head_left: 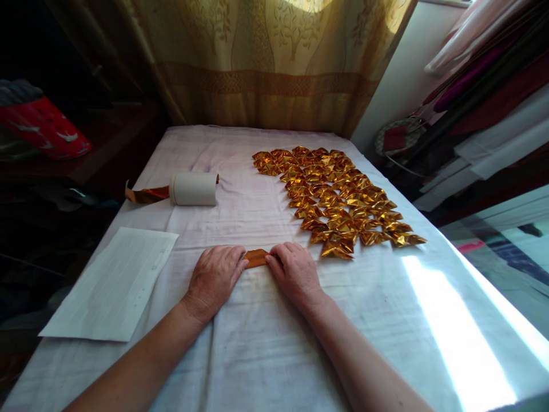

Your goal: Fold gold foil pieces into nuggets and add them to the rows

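Note:
Between my two hands a small folded piece of orange-gold foil paper (256, 258) lies low on the white cloth. My left hand (218, 276) grips its left end, thumb and fingers pressed together. The right end is pinched by my right hand (294, 271). Both ends of the paper are hidden under my fingers. To the right and farther back, many shiny gold folded foil pieces (338, 200) lie in rows close to one another. Back left, a white tube (195, 190) rests on its side with foil sheets sticking out of its left end.
A printed white sheet (111, 286) lies at the table's left side. The cloth-covered table (257, 343) has a sunlit patch at right. A patterned curtain (266, 86) hangs behind it. Clothes (506, 137) hang at right, and a red container (47, 129) stands on a dark surface at left.

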Demonstrator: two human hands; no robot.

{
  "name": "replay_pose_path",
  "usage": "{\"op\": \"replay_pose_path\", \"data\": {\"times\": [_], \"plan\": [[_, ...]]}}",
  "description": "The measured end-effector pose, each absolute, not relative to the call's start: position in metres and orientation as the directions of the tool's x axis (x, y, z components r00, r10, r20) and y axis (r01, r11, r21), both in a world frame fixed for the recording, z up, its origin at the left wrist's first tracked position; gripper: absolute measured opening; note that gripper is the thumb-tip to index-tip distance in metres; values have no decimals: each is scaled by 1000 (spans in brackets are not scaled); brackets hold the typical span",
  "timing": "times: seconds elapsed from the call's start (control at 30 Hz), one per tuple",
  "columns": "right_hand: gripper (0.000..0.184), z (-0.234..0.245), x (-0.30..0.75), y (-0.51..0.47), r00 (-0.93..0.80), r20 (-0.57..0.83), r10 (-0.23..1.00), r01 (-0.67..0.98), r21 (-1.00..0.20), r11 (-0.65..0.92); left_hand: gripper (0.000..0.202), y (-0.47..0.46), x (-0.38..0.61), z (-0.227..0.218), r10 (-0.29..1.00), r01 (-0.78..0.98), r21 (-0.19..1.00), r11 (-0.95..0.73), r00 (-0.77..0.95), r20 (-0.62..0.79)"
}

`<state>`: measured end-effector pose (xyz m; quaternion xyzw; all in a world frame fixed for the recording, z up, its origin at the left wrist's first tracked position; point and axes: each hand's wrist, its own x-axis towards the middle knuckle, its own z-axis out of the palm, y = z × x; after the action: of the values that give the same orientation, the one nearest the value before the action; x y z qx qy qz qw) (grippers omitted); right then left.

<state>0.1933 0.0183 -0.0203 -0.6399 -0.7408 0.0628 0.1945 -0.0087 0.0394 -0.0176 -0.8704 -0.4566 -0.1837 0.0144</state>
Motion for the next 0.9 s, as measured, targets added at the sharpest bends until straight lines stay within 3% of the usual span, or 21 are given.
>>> {"op": "replay_pose_path", "data": {"times": [0.53, 0.7, 0.8, 0.9], "plan": [[11, -23, 190, 19, -83, 217, 973, 926, -343, 155, 12, 42, -3, -11, 894, 867, 226, -444, 413, 176], [27, -22, 181, 12, -197, 251, 948, 917, -295, 268, 12, 43, -3, -13, 888, 864, 217, -454, 418, 192], [45, -20, 175, 7, -340, 169, 925, 891, -258, 374, 12, 42, -4, -13, 886, 868, 198, -455, 418, 204], [54, -20, 173, 3, -377, 63, 924, 891, -247, 380, 13, 42, -4, -12, 887, 870, 199, -452, 415, 200]]}}
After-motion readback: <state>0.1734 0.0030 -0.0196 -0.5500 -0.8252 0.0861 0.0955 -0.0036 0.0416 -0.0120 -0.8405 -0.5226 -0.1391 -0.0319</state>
